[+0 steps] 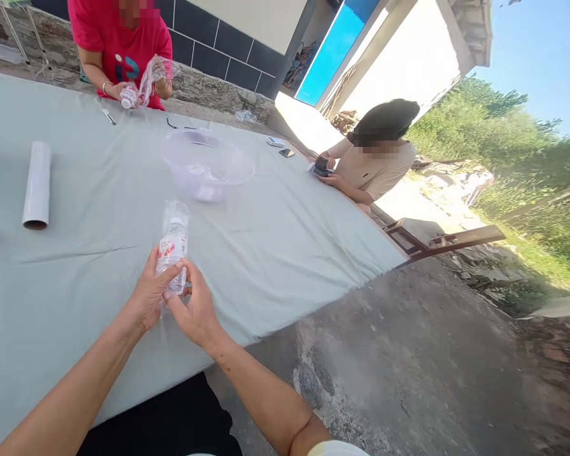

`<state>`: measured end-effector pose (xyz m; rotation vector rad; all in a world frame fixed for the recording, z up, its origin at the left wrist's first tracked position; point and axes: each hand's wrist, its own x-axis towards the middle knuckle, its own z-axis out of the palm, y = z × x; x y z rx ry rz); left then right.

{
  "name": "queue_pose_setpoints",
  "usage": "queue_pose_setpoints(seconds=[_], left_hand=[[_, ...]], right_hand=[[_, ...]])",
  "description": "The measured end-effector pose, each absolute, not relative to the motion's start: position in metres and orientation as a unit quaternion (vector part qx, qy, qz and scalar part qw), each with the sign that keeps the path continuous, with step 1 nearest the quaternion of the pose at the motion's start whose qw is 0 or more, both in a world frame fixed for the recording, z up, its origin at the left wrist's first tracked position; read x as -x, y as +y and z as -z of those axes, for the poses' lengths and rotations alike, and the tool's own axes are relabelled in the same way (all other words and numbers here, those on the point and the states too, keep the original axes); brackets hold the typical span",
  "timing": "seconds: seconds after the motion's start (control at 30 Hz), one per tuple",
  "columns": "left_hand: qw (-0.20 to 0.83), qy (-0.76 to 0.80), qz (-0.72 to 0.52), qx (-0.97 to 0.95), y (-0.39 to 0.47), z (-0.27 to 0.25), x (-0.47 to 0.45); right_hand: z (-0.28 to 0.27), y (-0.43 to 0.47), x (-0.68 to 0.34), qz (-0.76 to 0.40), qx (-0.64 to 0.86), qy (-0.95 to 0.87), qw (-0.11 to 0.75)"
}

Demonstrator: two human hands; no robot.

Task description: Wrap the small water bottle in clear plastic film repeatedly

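Note:
A clear plastic bottle (171,248) with a red-and-white label and white cap is held over the near part of the cloth-covered table. Clear plastic film surrounds it and stands up loosely above the cap. My left hand (151,288) grips the bottle's left side, its thumb across the front. Around the lower right side, my right hand (194,307) closes with thumb and fingers near the base. Just beyond the bottle stands a translucent purple basin (209,168) with something clear and white inside. The undersides of my fingers are partly hidden.
A white roll (37,183) lies at left on the pale green tablecloth (285,253). Across the table, a person in red (123,57) holds a bottle and plastic film. Another person (380,164) at right holds a dark device. Phones (287,152) and a wooden chair (446,244) are at right.

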<state>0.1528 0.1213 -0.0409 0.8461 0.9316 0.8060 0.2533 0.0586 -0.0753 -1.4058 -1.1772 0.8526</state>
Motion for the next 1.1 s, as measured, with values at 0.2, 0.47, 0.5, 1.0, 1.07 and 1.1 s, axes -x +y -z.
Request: queue_pose_setpoints(seconds=[0.2,0.47,0.5,1.0,1.07,1.1], left_hand=[[0.726,0.441,-0.349,-0.396,0.15,0.053,-0.081],[0.678,0.423,-0.304,-0.518,0.15,0.048,-0.038],[0.674,0.425,-0.31,-0.519,0.15,0.047,-0.036],[0.744,0.383,-0.52,-0.172,0.179,0.061,-0.027],[0.749,0.354,-0.553,-0.091,0.182,0.058,-0.032],[0.753,0.341,-0.559,-0.071,0.182,0.057,-0.035]], right_hand=[[0.057,0.109,-0.266,-0.307,0.599,-0.478,0.565],[0.034,0.184,-0.266,-0.317,0.465,-0.564,0.605],[0.041,0.188,-0.26,-0.381,0.441,-0.531,0.615],[0.014,0.2,-0.158,-0.553,0.382,-0.408,0.618],[0.008,0.216,-0.149,-0.522,0.39,-0.441,0.617],[0.006,0.228,-0.145,-0.501,0.396,-0.451,0.624]])
